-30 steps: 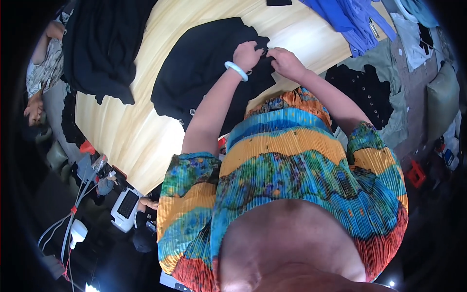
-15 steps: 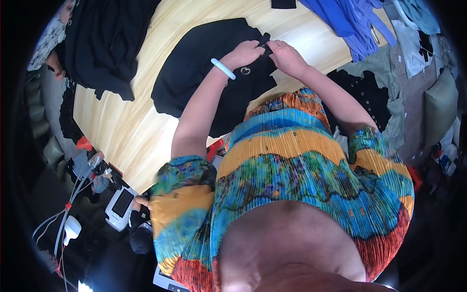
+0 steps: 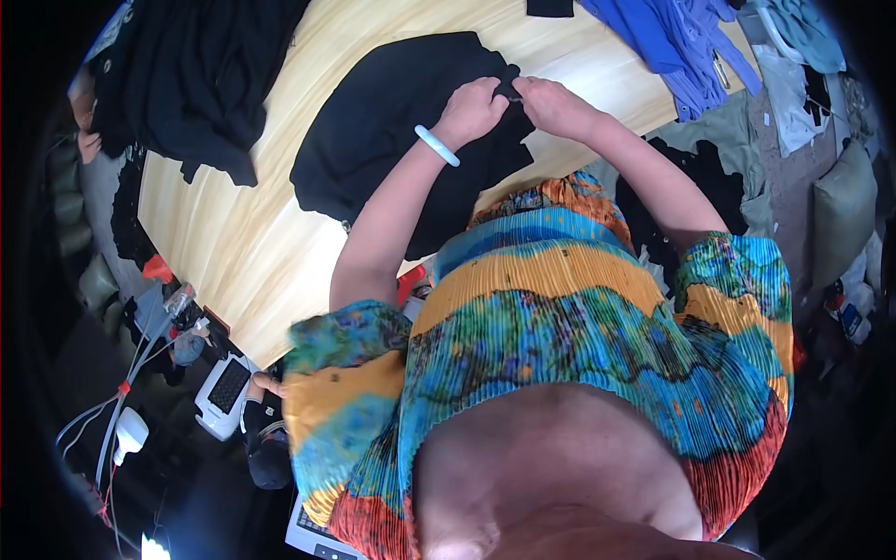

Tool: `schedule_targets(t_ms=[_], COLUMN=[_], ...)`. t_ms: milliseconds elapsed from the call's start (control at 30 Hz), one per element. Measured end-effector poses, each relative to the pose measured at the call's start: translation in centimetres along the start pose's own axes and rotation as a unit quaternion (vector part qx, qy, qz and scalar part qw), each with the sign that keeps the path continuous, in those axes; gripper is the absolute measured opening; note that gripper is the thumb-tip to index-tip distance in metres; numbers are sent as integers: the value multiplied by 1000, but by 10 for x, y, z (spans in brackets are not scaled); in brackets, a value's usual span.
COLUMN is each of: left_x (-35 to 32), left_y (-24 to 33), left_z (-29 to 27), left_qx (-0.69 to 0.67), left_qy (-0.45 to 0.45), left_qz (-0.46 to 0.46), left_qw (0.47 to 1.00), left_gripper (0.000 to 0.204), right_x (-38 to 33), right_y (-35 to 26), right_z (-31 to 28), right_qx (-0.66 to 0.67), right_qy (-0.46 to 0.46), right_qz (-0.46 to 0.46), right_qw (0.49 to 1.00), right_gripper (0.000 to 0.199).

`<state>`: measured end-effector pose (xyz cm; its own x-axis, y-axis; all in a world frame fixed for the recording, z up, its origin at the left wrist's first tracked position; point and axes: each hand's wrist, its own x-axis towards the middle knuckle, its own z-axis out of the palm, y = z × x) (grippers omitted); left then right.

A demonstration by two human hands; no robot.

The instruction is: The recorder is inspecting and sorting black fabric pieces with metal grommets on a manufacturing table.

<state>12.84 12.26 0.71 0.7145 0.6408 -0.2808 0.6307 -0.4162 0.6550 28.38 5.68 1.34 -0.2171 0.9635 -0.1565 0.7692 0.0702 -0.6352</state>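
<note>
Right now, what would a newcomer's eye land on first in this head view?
First, the pleated, multicoloured clothing filling the lower middle. Above it, the left grip and right grip, both bare hands, pinch the right-hand edge of a black garment on the pale wooden table; a pale bangle circles the left forearm. Blue-violet clothes stand out at the table's upper right.

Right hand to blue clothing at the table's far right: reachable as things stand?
Probably yes: only tabletop shows between the right hand and the blue clothing, though it would likely have to release the black garment first.
</note>
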Motion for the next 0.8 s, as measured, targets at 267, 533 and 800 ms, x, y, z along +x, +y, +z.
schedule_targets(t_ms=[267,533,800], left_x=[-11,-19,-105], left_y=[5,7,-53], left_z=[-29,-23,18], left_qx=[-237,-301,43], left_qy=[-164,-142,508], left_qz=[-92,-139,-133], left_qw=[953,933,850], left_gripper=[32,26,35], right_x=[0,-2,-63], right_y=[15,23,159], right_z=[-20,-2,32], right_qx=[215,505,180], right_qy=[-119,-155,-18], right_qz=[46,224,291], right_qw=[968,819,939], right_gripper=[19,27,17])
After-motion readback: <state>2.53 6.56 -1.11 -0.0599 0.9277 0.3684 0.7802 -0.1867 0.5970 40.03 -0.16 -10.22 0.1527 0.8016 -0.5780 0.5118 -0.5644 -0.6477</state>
